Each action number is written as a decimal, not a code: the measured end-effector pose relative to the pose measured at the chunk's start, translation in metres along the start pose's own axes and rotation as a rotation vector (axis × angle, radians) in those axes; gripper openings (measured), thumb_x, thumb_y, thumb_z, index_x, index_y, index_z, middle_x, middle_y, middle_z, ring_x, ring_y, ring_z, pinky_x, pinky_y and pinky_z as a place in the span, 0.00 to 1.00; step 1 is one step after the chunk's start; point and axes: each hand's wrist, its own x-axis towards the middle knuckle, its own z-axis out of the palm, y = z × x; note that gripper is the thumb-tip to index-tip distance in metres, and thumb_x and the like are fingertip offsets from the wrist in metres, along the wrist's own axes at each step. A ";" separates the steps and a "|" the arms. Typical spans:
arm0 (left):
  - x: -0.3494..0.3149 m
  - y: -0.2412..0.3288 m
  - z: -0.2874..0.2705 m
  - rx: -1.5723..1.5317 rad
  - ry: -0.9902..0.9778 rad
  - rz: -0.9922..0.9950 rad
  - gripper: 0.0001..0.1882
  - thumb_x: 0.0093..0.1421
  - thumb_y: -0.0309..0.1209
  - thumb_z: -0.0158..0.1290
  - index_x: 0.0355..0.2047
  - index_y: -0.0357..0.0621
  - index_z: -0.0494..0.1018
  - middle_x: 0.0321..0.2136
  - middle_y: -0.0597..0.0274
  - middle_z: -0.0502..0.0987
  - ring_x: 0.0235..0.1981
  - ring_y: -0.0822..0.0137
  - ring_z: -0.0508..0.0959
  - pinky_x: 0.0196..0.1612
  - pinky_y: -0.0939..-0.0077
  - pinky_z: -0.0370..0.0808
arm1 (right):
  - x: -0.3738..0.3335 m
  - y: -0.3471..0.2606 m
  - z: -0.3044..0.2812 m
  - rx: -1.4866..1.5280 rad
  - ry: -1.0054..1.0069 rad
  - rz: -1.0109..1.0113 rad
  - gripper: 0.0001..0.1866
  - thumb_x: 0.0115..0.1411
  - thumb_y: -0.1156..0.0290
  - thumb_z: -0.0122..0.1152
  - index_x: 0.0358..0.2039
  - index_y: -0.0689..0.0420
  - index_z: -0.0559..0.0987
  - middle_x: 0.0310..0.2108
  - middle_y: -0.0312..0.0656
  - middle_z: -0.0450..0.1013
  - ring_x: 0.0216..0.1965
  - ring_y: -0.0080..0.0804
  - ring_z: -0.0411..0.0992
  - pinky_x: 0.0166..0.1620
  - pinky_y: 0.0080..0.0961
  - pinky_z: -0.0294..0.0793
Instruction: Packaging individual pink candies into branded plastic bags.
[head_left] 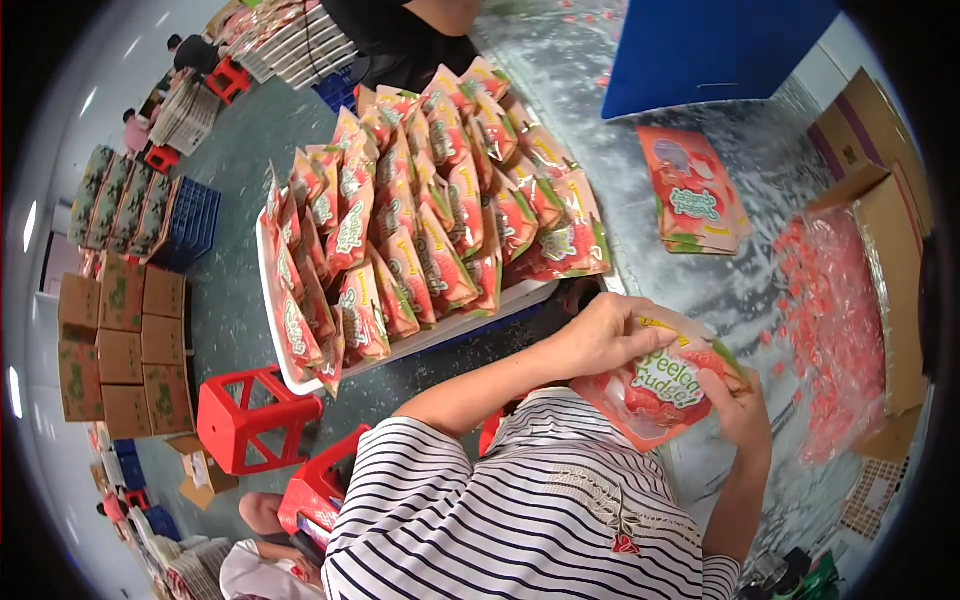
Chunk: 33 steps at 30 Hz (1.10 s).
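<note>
Close in front of my body, both hands hold a pink candy pouch [652, 400] with a peach-like fruit picture and green corners. My left hand [612, 335] grips its upper left edge, with the thumb lying across the front. My right hand [735, 408] pinches the opposite side, thumb on the printed face. The fingers behind the pouch are hidden. Whether anything is inside it I cannot tell. Beyond it on the metal table [655, 290] lies a stack of flat matching pouches [693, 190].
To the left, a white tray [420, 342] holds rows of plump upright pouches. Loose pink wrapped candies [825, 330] spill from clear plastic beside an open carton [890, 290] at right. A blue panel [710, 50] stands behind. Red stools [245, 420] and stacked cartons [125, 345] occupy the floor.
</note>
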 end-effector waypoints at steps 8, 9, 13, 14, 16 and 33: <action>0.010 -0.005 -0.160 1.123 0.758 0.389 0.11 0.56 0.27 0.52 0.40 0.35 0.74 0.36 0.47 0.75 0.37 0.51 0.77 0.40 0.62 0.75 | 0.041 0.001 -0.010 0.410 0.212 -0.147 0.15 0.65 0.73 0.49 0.51 0.62 0.73 0.42 0.39 0.76 0.41 0.23 0.75 0.46 0.22 0.73; 0.013 -0.006 -0.185 1.247 0.815 0.328 0.11 0.55 0.24 0.51 0.40 0.36 0.74 0.37 0.46 0.75 0.39 0.50 0.76 0.42 0.60 0.74 | 0.044 0.004 -0.011 0.410 0.210 -0.155 0.15 0.65 0.73 0.49 0.51 0.62 0.73 0.42 0.39 0.76 0.41 0.23 0.75 0.46 0.22 0.73; 0.024 -0.027 -0.271 1.537 0.984 0.179 0.11 0.55 0.27 0.48 0.35 0.32 0.74 0.37 0.45 0.74 0.42 0.46 0.73 0.44 0.58 0.73 | 0.060 -0.006 0.005 0.476 0.276 -0.146 0.18 0.66 0.70 0.48 0.53 0.65 0.69 0.43 0.41 0.75 0.43 0.23 0.74 0.45 0.22 0.72; 0.026 -0.031 -0.285 1.691 1.079 0.043 0.11 0.54 0.27 0.48 0.35 0.32 0.74 0.39 0.45 0.74 0.40 0.46 0.75 0.42 0.59 0.74 | 0.063 -0.011 0.010 0.515 0.300 -0.108 0.18 0.66 0.70 0.48 0.54 0.66 0.68 0.43 0.41 0.75 0.42 0.23 0.74 0.45 0.22 0.72; 0.032 -0.030 -0.303 1.571 1.151 -0.106 0.12 0.53 0.28 0.49 0.35 0.32 0.75 0.39 0.44 0.75 0.39 0.46 0.77 0.40 0.60 0.76 | 0.074 -0.016 0.011 0.533 0.224 -0.120 0.17 0.66 0.70 0.48 0.53 0.63 0.69 0.45 0.41 0.73 0.45 0.25 0.73 0.47 0.25 0.72; -0.011 -0.001 -0.320 1.169 0.993 -0.159 0.08 0.46 0.21 0.47 0.23 0.26 0.73 0.26 0.29 0.74 0.31 0.37 0.77 0.38 0.50 0.74 | 0.327 -0.051 0.205 -0.101 0.058 -0.403 0.21 0.68 0.62 0.43 0.54 0.62 0.71 0.37 0.42 0.77 0.36 0.25 0.73 0.41 0.27 0.72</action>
